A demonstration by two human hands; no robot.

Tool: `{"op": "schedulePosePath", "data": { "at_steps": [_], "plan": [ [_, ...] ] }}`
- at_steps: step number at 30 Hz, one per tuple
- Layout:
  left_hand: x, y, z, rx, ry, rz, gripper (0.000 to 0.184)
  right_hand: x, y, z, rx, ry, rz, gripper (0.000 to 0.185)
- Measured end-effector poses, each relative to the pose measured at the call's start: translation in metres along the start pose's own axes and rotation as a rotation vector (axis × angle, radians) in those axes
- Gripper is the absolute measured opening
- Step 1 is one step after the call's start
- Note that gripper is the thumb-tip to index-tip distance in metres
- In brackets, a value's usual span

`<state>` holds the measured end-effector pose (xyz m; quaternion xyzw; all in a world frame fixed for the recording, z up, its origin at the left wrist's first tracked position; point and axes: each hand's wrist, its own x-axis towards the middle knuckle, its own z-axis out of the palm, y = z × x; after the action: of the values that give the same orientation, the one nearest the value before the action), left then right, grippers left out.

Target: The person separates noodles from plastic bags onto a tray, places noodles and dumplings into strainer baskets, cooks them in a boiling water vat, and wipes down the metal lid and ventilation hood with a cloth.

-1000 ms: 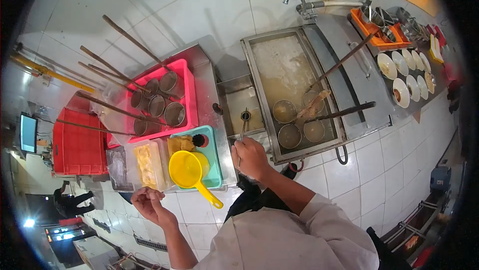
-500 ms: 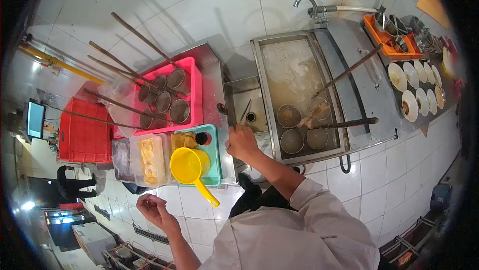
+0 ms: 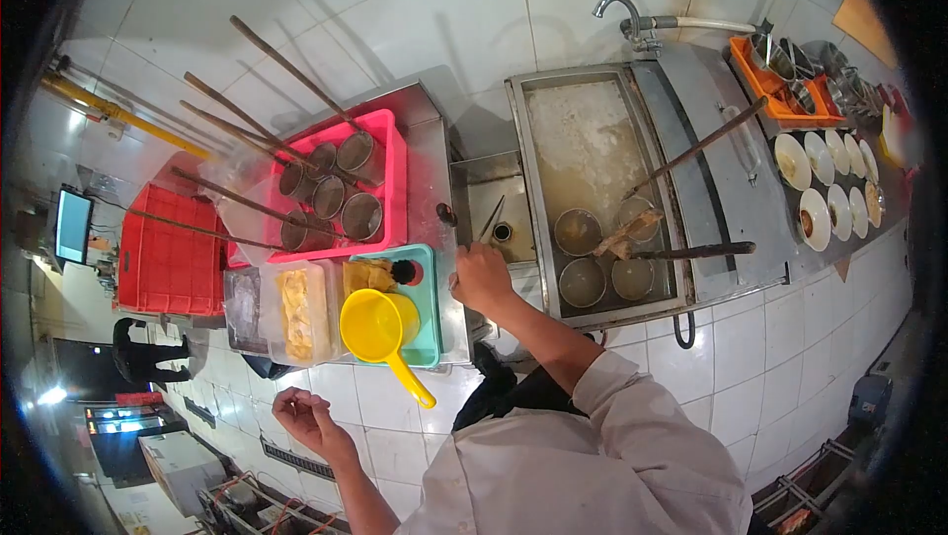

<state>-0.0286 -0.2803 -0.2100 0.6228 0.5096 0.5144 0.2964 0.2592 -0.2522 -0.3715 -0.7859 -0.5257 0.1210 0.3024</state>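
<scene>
My right hand (image 3: 482,280) is closed above the metal counter edge, beside a small sink (image 3: 484,179). A thin dark stick (image 3: 492,219) slants across that sink beside its drain and ends near my knuckles; whether my fingers hold it is hidden. My left hand (image 3: 306,418) hangs above the floor with loosely curled fingers and nothing visible in it. Nearest to it are a yellow dipper (image 3: 373,330) with its handle towards me, and a plastic container (image 3: 302,308) of pale yellow pieces. The dipper sits on a turquoise tray (image 3: 427,313), by a small dark-topped jar (image 3: 403,271).
A pink basket (image 3: 396,169) holds several long-handled strainers. More strainers (image 3: 583,283) stand in a vat of cloudy water (image 3: 578,140) on the right. Beyond it are several white bowls (image 3: 814,219) and an orange basket (image 3: 790,120) of metalware. A person (image 3: 148,349) stands far left.
The view has shifted slightly, so the counter things appear a little further right. My right hand is slightly further left against the sink, still closed. My left hand has barely moved.
</scene>
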Motion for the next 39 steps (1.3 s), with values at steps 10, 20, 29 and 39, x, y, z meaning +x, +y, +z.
{"op": "schedulePosePath", "data": {
  "at_steps": [10,20,29,39],
  "plan": [
    [-0.001,-0.003,0.0,-0.006,-0.017,0.006,0.031,0.004,0.003,-0.003,-0.065,0.014,-0.01,0.03],
    [-0.004,-0.016,-0.003,0.008,0.004,0.015,0.035,0.028,0.037,0.033,-0.369,-0.221,0.019,0.022],
    [0.012,-0.055,-0.03,-0.084,0.024,-0.042,0.031,0.04,0.04,0.045,-0.322,-0.417,0.1,0.031],
    [0.066,-0.113,-0.029,-0.132,-0.126,0.05,0.03,0.029,0.029,0.04,-0.301,-0.447,0.34,0.058]
  ]
}}
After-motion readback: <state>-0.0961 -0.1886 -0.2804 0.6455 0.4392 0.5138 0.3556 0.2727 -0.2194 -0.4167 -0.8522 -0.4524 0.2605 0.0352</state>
